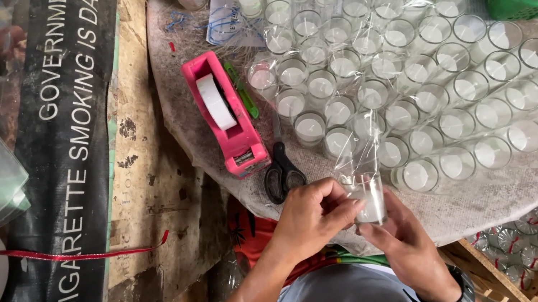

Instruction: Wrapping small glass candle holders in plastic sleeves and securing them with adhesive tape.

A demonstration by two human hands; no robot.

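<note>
Head view: both hands wrap one candle glass

Closest to the viewer, at the round table's (510, 198) near edge, the left hand (313, 218) and right hand (405, 245) together grasp an upright candle glass (368, 197) in clear film, left fingers pinching above. Beyond lie scissors (281, 171), a pink tape dispenser (225, 114), then rows of candle glasses (414, 61).

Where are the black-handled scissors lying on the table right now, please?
In the head view, the scissors lie at the table's near edge, just right of the pink tape dispenser and above the left hand.
</note>
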